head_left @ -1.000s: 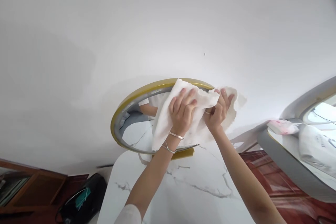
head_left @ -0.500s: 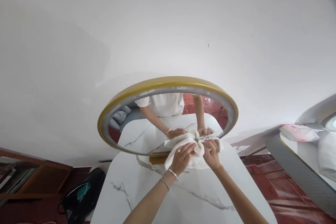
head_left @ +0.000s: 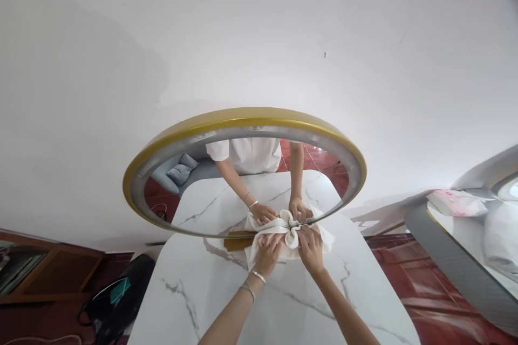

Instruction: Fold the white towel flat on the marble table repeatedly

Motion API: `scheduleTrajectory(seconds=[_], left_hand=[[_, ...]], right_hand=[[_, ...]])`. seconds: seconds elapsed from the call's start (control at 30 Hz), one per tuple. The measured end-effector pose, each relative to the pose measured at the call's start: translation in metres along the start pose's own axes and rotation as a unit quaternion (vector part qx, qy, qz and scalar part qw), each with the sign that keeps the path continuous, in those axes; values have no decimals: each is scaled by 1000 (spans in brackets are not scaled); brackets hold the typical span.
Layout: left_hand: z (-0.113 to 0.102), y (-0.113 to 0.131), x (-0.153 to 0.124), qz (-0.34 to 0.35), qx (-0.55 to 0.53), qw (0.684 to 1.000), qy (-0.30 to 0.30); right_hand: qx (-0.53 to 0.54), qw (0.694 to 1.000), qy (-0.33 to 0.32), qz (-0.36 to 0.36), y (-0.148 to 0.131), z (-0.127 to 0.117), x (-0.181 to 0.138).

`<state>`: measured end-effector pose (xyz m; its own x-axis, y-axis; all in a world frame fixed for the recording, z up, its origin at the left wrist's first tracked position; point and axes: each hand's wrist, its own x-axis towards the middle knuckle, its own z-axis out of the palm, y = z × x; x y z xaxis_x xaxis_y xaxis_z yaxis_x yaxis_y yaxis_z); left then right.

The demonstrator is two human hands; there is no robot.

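A round mirror (head_left: pixel 254 114) with a gold frame and a pale inner ring stands on the table on a gold base (head_left: pixel 233 245). Bunched around its lower right rim is a white cloth (head_left: pixel 292 238). My left hand (head_left: pixel 268 254), with bracelets at the wrist, is closed on the cloth's left part. On the right part, my right hand (head_left: pixel 311 248) grips it with bent fingers. The cloth hides that stretch of rim and some fingertips. Both hands and the cloth are reflected in the glass.
The white marbled table (head_left: pixel 214 294) has rounded corners and meets a pale wall (head_left: pixel 259 38). At right stands a grey ribbed cabinet (head_left: pixel 457 264) bearing a tissue pack (head_left: pixel 457 204). A black bag (head_left: pixel 117 296) and wooden shelving (head_left: pixel 65 267) are at lower left.
Both hands and the cloth have moved down and slightly left along the rim. The mirror's left side sits farther left and more of its glass shows. The view has shifted slightly.
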<state>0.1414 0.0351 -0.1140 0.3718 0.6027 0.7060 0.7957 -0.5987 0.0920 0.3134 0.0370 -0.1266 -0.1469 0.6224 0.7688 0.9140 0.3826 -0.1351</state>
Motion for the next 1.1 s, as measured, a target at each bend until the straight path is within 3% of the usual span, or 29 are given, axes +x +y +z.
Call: scheduleTrajectory(seconds=[0.2,0.37,0.6,0.8,0.97,1.1], left_hand=[[-1,3,12,-51,7,999,8],[-16,7,37,-66,16,996,58],[-69,5,97,-71,9,976,205],[-129,-9,171,-41,3,946,321],[-172,-23,224,-25,-48,938,341],[-190,-27,242,-39,-20,948,316]], right_hand=[[61,993,28,102,-23,1,9],[89,979,104,153,-30,-11,31],[49,966,237,92,-33,-46,100],[54,938,341,-19,-33,-78,178],[59,912,403,-50,-33,-104,250],[57,902,420,-83,-40,-122,287]])
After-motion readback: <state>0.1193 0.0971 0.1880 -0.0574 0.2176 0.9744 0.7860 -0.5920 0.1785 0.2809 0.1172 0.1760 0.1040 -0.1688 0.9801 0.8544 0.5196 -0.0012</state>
